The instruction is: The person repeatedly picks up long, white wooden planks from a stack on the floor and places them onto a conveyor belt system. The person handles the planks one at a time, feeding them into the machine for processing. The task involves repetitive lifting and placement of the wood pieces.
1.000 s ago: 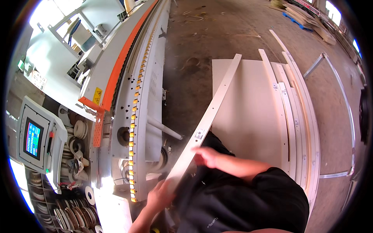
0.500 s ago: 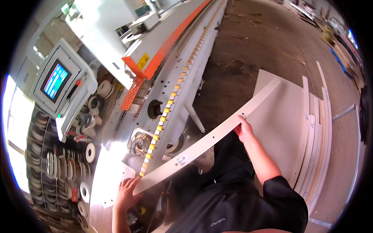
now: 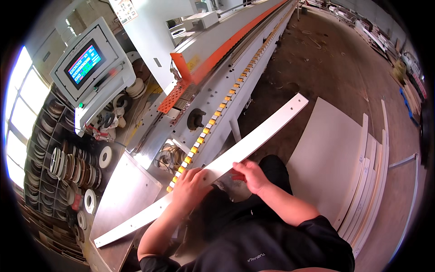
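A long, narrow white board strip [image 3: 260, 135] with small drilled holes slants across the view from lower left to upper right. Its lower-left end lies over a wooden tabletop, and its far end sticks out past the roller edge of the machine. My left hand [image 3: 190, 189] is closed over the strip near its middle, fingers toward the far edge. Just right of it, my right hand [image 3: 252, 176] pinches the strip's near edge, thumb at the edge and the other fingers curled below, partly hidden.
The long machine has an orange guard [image 3: 181, 68] and a row of yellow rollers [image 3: 206, 130]. A control panel [image 3: 86, 61] stands at left, above racked edging rolls [image 3: 72, 167]. The wooden tabletop [image 3: 122, 190] is before me. Stacked panels [image 3: 326, 158] and strips [image 3: 362, 181] lie right.
The strip has shifted left over the tabletop, and its labelled face no longer shows. My left hand has gone from its end to its middle; my right hand has come closer to the left.
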